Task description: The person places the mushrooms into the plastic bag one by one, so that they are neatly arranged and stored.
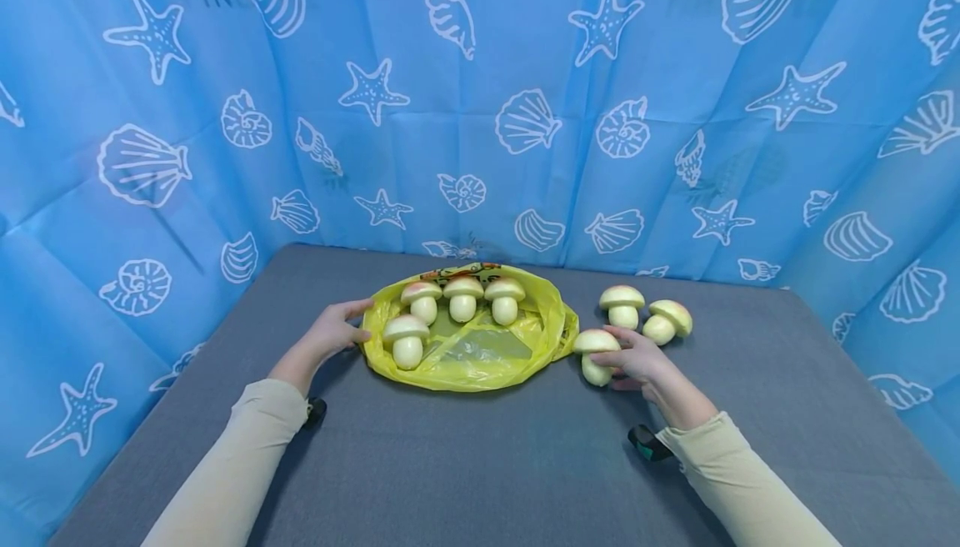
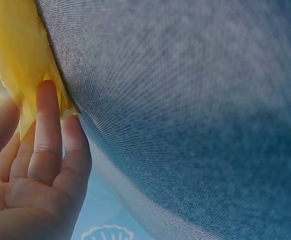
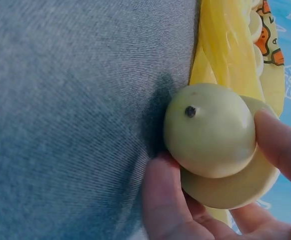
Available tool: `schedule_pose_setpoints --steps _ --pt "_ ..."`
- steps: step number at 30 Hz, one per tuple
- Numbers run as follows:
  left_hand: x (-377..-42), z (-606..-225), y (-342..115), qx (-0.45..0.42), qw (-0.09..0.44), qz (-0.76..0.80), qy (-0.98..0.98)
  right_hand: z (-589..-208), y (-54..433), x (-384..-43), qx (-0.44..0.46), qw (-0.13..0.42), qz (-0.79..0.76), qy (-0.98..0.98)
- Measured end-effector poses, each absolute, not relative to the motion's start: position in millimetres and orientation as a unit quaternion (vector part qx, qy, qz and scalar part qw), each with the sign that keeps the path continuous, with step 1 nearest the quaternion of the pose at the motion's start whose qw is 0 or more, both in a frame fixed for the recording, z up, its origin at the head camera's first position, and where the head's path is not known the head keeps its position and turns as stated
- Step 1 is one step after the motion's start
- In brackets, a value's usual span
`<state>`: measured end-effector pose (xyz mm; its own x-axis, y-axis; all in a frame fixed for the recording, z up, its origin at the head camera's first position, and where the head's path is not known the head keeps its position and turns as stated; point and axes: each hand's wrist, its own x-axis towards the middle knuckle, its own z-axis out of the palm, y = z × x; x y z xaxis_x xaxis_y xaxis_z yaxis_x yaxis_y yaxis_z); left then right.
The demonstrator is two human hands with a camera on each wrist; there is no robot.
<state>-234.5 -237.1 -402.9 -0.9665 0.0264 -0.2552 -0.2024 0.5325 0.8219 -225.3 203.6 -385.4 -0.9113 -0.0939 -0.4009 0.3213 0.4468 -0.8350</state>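
Observation:
A yellow plastic bag (image 1: 480,376) lies spread wide on the table, with several toy mushrooms (image 1: 462,301) standing inside it. At its left side, my left hand (image 1: 330,337) pinches the bag's edge; in the left wrist view the yellow film (image 2: 23,55) runs in between thumb and fingers. Just beyond the bag's right end, my right hand (image 1: 643,363) grips a mushroom (image 1: 596,351) with a pale cap and stem. The right wrist view shows that mushroom's rounded stem end (image 3: 210,135) with a dark spot, thumb and fingers around it.
Behind the right hand, one mushroom (image 1: 622,307) stands upright and another (image 1: 666,321) leans over on its side. A grey cloth covers the table (image 1: 465,464). A blue curtain (image 1: 480,97) with shell and starfish prints hangs along the back and sides.

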Motion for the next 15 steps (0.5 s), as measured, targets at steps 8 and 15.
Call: schedule_pose_setpoints --steps 8,15 --pt "-234.2 -403.5 -238.6 -0.048 0.119 0.482 0.867 -382.2 203.8 -223.6 0.089 0.201 -0.541 0.812" --pt "-235.0 -404.2 -237.2 -0.055 0.117 0.48 0.868 -376.0 204.8 -217.6 0.088 0.202 -0.577 0.787"
